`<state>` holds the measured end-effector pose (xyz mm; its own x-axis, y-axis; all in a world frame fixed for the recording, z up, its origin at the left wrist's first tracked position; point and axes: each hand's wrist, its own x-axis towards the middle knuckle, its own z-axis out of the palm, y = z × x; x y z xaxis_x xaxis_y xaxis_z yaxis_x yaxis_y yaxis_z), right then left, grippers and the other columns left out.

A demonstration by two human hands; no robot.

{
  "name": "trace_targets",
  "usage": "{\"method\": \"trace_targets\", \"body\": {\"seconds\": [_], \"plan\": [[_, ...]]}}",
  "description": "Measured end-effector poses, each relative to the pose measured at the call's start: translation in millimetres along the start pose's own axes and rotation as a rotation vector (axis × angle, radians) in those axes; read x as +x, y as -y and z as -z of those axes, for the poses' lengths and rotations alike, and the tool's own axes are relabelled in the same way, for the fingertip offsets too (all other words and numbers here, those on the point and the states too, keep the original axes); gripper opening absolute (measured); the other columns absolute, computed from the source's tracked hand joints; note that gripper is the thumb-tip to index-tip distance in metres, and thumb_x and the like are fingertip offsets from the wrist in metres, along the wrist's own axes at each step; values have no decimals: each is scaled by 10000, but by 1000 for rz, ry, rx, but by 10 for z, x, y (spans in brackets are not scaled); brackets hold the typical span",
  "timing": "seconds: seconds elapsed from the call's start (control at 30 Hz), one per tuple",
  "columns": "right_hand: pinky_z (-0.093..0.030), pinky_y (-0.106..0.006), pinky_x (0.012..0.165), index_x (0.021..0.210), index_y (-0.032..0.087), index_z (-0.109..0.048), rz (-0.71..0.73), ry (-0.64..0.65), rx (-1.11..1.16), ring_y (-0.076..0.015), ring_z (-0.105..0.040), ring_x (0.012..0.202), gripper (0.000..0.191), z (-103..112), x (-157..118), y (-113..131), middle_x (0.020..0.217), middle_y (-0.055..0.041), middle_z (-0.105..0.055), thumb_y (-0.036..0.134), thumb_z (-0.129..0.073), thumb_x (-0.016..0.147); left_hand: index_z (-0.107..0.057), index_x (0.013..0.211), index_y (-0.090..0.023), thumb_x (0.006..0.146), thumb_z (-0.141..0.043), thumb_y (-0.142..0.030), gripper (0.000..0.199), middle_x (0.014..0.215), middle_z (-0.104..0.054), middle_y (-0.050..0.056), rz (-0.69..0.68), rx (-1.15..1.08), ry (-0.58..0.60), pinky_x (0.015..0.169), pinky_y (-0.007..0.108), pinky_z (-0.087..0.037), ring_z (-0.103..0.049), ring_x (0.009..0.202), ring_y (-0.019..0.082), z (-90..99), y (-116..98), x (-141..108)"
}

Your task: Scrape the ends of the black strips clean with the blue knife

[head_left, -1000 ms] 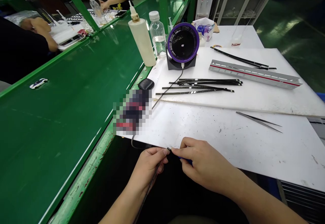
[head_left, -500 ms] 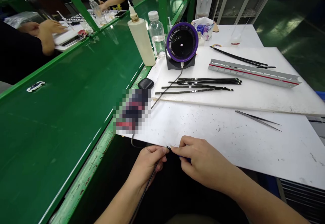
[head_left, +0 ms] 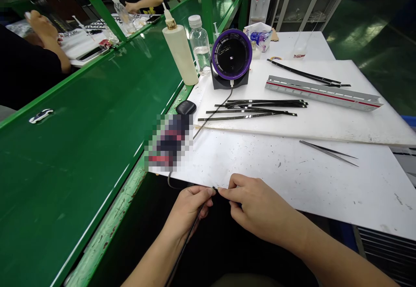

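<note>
On the far left a co-worker's hand [head_left: 42, 29] rests at a separate station beyond the green conveyor belt [head_left: 81, 122], where a small white part [head_left: 40, 115] lies alone. At the near edge of the white table [head_left: 292, 178], the person's left hand [head_left: 190, 211] is closed in a pinch around a thin black strip [head_left: 188, 239] that trails down toward the lap, its tip [head_left: 214, 188] held just at the table's edge. The right hand [head_left: 260, 211] meets it there, thumb and forefinger pressed together at that tip; whether they grip the strip itself or something tiny on it cannot be told. The strip looks slender and flexible, so a hard pull could kink it, and a loose pinch could let it slide off below the table. Farther back, a pile of similar black strips [head_left: 256, 107] lies near the purple-ringed fan [head_left: 231, 57], whose airflow might shift them. To the right, the tweezers [head_left: 328, 152] lie loose, well apart from both hands, and a careless elbow could knock them.
</note>
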<state>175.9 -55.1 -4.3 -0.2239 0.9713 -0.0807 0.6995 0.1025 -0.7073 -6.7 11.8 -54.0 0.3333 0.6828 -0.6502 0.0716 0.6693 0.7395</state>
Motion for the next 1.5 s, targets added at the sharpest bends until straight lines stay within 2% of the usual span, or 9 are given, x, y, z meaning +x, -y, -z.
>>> {"method": "trace_targets", "body": {"seconds": [0.3,0.47,0.67,0.83,1.07,1.23,1.37,1.5], "plan": [[-409,-252,655,1020,279,-717,-31,-12,128,-111,-513,710,342,16,-3,-36,824,18,-539,85,-498,843,-658,641,-111,640,-791,-343,267,490,-542,-21,18,9,21,397,179,-249,-369,356,30,14,-22,15],[-399,-251,643,1140,348,-683,-30,-14,139,-114,-506,705,443,25,0,-38,818,25,-534,78,-500,841,-657,643,-111,640,-791,-343,268,492,-546,-20,20,13,28,398,182,-247,-367,358,32,23,-13,25],[-409,-258,664,1047,260,-709,-14,-5,72,-117,-521,713,359,21,-10,-7,825,12,-544,67,-493,836,-659,631,-113,636,-792,-340,263,492,-543,-19,14,36,24,400,188,-249,-367,364,36,23,-22,20],[-420,-262,669,1078,235,-694,-28,-6,-1,-119,-535,717,369,-23,-21,12,886,-2,-558,59,-478,837,-677,658,-113,647,-783,-342,252,502,-548,-18,6,42,23,406,188,-249,-367,372,38,30,-23,21],[-416,-253,671,1142,293,-685,-17,-50,95,-114,-533,722,418,-37,-50,-40,852,18,-541,71,-499,840,-687,676,-108,645,-781,-333,246,496,-543,-21,10,32,45,397,184,-247,-360,362,34,37,-21,26],[-414,-254,670,1103,287,-698,-19,-38,83,-115,-531,714,410,-23,-32,-29,840,17,-543,61,-491,830,-674,654,-109,636,-788,-339,257,487,-537,-21,19,30,37,397,183,-251,-361,360,36,30,-28,32],[-413,-261,656,1090,259,-695,-37,-24,-5,-123,-533,701,372,-43,-26,19,864,0,-553,77,-487,840,-686,675,-111,631,-790,-340,256,489,-540,-21,23,23,33,398,180,-248,-361,364,35,33,-20,27],[-414,-273,602,1193,216,-651,-51,6,-114,-129,-504,641,411,-109,-55,67,917,-24,-559,80,-476,848,-695,689,-113,652,-782,-334,241,503,-550,-19,15,13,47,399,175,-257,-371,369,33,49,-7,26]]}}
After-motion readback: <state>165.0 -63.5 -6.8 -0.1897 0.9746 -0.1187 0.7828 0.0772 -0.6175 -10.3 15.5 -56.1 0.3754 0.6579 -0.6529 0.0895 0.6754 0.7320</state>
